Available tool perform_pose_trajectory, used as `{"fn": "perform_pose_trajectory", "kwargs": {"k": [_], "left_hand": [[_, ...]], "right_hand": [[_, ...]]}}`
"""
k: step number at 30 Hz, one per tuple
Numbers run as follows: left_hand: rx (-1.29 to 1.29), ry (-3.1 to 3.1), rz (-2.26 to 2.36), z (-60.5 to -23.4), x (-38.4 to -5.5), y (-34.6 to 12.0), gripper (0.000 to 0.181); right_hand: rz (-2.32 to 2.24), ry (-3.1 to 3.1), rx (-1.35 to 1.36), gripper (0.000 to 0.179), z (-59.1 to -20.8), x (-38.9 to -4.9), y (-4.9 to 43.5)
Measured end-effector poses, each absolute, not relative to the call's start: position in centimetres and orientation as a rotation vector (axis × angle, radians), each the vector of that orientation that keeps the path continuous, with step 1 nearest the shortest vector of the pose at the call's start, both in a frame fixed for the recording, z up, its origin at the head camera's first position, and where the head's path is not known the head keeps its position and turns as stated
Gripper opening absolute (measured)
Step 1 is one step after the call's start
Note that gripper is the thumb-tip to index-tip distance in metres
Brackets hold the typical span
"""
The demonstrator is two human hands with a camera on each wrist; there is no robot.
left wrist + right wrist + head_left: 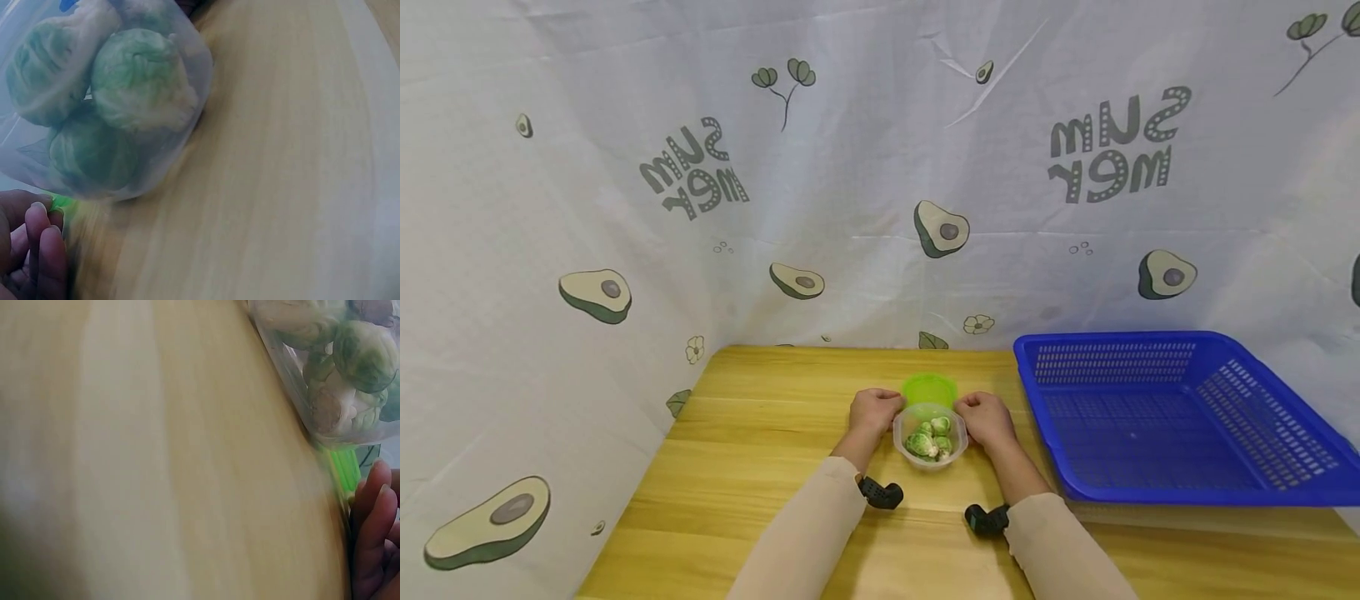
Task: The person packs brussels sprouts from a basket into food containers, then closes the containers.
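A clear plastic container [929, 464] stands on the table with several Brussels sprouts [922, 444] inside. Just behind it is a bright green lid [929, 384]. My left hand [876, 412] pinches the lid's left edge between thumb and fingers; the left wrist view shows a sliver of green lid [62, 203] at the fingertips. On the opposite side my right hand [989, 418] holds the lid's right edge with curled fingers. In the right wrist view, the lid [344, 467] shows beside those fingers, partly hidden, below the sprouts [365, 356].
A large blue plastic basket [1048, 417] with perforated sides stands on the right of the wooden table [760, 417]. White cloth [865, 167] printed with avocados hangs behind and to the left. Dark wrist cameras [882, 493] sit on both wrists.
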State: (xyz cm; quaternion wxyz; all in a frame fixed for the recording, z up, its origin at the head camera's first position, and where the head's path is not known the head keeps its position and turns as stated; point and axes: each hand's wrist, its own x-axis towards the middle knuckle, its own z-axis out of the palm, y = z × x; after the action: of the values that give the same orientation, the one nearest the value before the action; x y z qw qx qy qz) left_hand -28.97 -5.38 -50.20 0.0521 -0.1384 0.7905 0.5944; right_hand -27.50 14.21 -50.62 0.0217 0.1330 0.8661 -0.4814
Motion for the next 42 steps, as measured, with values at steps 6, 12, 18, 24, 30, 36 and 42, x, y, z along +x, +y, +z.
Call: {"fn": "perform_pose_trajectory", "kwargs": {"k": [6, 12, 18, 24, 30, 36, 42], "left_hand": [[-0.396, 2.419, 1.800, -50.5, -29.0, -5.5, 0.020], [-0.357, 2.457, 1.789, -50.6, -28.8, -5.5, 0.018], [-0.311, 2.443, 1.831, -50.6, -28.5, -5.7, 0.019], [-0.248, 2.374, 1.927, -50.6, -28.4, -5.9, 0.022], [-0.204, 2.220, 2.093, -50.4, -28.7, -6.3, 0.024], [-0.197, 2.247, 2.145, -49.6, -29.0, -6.2, 0.022], [-0.131, 2.357, 2.131, -48.3, -29.1, -6.1, 0.022]], "right_hand": [[-1.459, 2.753, 0.394, 0.027, -50.5, -27.2, 14.0], [-1.607, 2.679, 0.435, 0.026, -50.4, -26.8, 13.8], [-1.698, 2.601, 0.435, 0.027, -50.3, -26.6, 13.9], [-1.830, 2.479, 0.429, 0.027, -50.2, -26.8, 14.2], [-1.972, 2.444, 0.385, 0.027, -49.8, -26.8, 14.3], [-2.049, 2.472, 0.326, 0.028, -49.2, -26.8, 14.3], [-2.138, 2.497, 0.290, 0.027, -48.6, -26.7, 14.3]]}}
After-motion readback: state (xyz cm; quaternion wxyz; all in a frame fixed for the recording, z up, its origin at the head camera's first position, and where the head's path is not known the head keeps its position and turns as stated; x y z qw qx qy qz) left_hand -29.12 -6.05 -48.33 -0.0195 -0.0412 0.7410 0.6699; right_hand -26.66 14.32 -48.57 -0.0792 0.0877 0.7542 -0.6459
